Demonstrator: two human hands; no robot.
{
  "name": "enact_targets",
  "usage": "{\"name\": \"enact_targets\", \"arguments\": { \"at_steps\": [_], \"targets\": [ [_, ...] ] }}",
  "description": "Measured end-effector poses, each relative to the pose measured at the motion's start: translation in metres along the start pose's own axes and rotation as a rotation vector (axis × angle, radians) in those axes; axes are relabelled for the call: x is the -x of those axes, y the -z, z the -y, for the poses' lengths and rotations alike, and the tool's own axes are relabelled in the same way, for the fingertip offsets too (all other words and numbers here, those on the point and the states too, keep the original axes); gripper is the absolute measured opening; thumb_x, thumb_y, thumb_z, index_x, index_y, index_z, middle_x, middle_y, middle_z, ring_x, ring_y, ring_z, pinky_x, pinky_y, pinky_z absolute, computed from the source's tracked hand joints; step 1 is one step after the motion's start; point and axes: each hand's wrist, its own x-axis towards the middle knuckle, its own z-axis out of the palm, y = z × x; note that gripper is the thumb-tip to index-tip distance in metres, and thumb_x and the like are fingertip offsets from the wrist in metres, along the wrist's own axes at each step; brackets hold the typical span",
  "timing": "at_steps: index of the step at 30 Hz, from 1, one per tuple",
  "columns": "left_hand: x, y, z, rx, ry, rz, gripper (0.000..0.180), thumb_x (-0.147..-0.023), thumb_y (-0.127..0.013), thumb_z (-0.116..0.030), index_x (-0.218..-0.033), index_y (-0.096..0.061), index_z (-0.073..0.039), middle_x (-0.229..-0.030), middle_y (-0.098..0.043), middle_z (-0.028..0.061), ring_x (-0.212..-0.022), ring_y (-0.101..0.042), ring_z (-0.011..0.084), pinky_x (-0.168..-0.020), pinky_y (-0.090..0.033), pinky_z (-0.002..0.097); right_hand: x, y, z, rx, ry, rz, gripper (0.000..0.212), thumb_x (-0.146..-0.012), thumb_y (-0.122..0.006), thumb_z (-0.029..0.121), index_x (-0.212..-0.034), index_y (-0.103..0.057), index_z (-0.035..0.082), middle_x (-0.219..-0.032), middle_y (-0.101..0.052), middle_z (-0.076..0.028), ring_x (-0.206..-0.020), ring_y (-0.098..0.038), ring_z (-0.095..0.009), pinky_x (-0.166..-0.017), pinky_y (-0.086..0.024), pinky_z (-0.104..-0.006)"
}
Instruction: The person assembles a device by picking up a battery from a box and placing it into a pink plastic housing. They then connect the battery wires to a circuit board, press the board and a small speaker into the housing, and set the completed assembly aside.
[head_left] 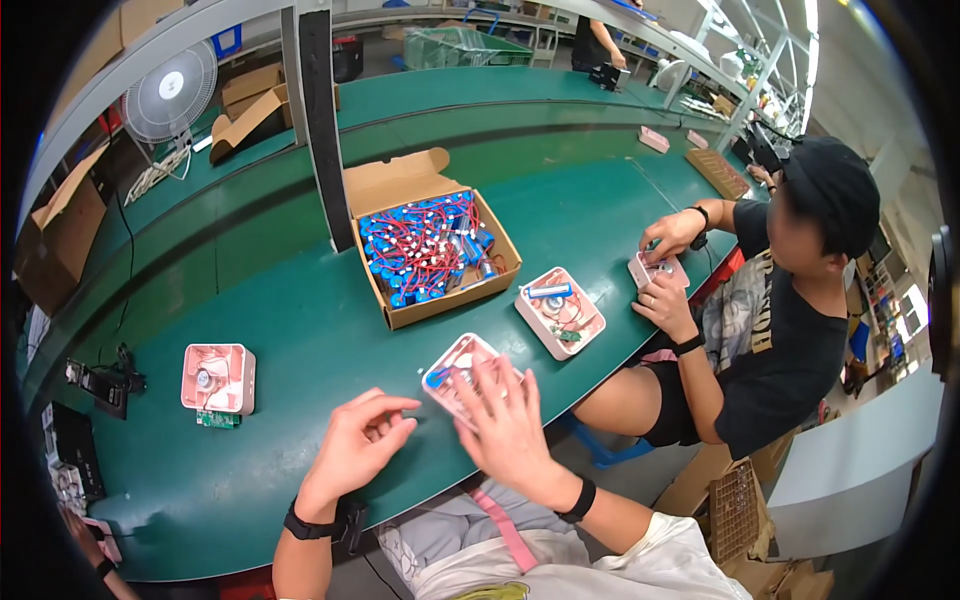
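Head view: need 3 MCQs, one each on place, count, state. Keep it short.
1. Where is the cardboard box of blue cells?
A. beyond the hands, mid-table
B. on the floor
C. in a co-worker's lap

2. How many open pink housings lie on the green table?
A. one
B. two
C. four

3. What is the right hand doing?
A. hanging off the table
B. resting fingers spread on a housing
C. gripping a fan

Key:
1 A, the box sits past both hands at the table's middle.
2 C, one far left, one under the right hand, one beside the box, one at the co-worker's hands.
3 B, spread fingers cover the near housing; the left hand is empty beside it.
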Motion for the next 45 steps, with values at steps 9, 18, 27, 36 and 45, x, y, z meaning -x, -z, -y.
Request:
{"name": "enact_targets", "arguments": {
  "at_steps": [9, 18, 27, 36, 45],
  "targets": [
    [-0.008, 0.006, 0.01, 0.036, 0.062, -0.074, 0.014, -0.094, -0.074, -0.003, -0.107, -0.077, 0.0, -0.084, -0.066, 0.0008, -0.07, -0.059, 0.0044, -0.061, -0.047, 0.022, -0.018, 0.001, -0.066, 0.23, -0.09, -0.04, 0.073, -0.094, -0.073, 0.022, -0.16, -0.043, 0.015, -0.166, -0.037, -0.014, -0.153, -0.029, -0.049, -0.115, -0.023, -0.0791],
    [0.029, 0.05, -0.029, -0.658, -0.215, -0.503, 0.017, -0.091, -0.072, 0.0, -0.107, -0.071, 0.003, -0.089, -0.067, 0.0121, -0.081, -0.068, 0.0257, -0.071, -0.053, 0.0345, -0.044, 0.015, -0.135, 0.25, -0.13, -0.038, 0.073, -0.095, -0.074, 0.025, -0.16, -0.043, 0.017, -0.167, -0.036, -0.013, -0.154, -0.029, -0.045, -0.116, -0.023, -0.0783],
    [0.084, 0.1, 0.043, -1.157, 0.004, -0.696, 0.028, -0.087, -0.068, 0.004, -0.113, -0.059, 0.005, -0.098, -0.059, 0.0218, -0.095, -0.06, 0.0435, -0.084, -0.05, 0.05, -0.02, 0.06, -0.056, -0.037, -0.055, -0.123, 0.068, -0.091, -0.077, 0.015, -0.153, -0.051, 0.013, -0.156, -0.044, -0.024, -0.144, -0.043, -0.044, -0.119, -0.031, -0.0651],
    [0.084, 0.012, 0.003, -0.802, -0.059, -0.335, 0.02, -0.08, -0.066, 0.003, -0.099, -0.059, 0.001, -0.095, -0.059, 0.0219, -0.094, -0.059, 0.044, -0.081, -0.05, 0.0512, -0.001, 0.044, -0.012, -0.37, 0.111, -0.042, 0.05, -0.09, -0.076, 0.008, -0.137, -0.061, 0.003, -0.134, -0.064, -0.02, -0.111, -0.065, -0.038, -0.1, -0.053, -0.0469],
    [0.058, -0.027, -0.011, -0.742, -0.32, 0.062, 0.021, -0.083, -0.07, 0.003, -0.102, -0.064, 0.0, -0.103, -0.063, 0.0153, -0.099, -0.062, 0.0374, -0.086, -0.054, 0.0446, -0.047, 0.024, 0.005, -0.571, 0.119, 0.049, 0.042, -0.09, -0.074, 0.006, -0.131, -0.065, 0.005, -0.116, -0.072, -0.015, -0.091, -0.072, -0.034, -0.078, -0.06, -0.0435]
  ]
}}
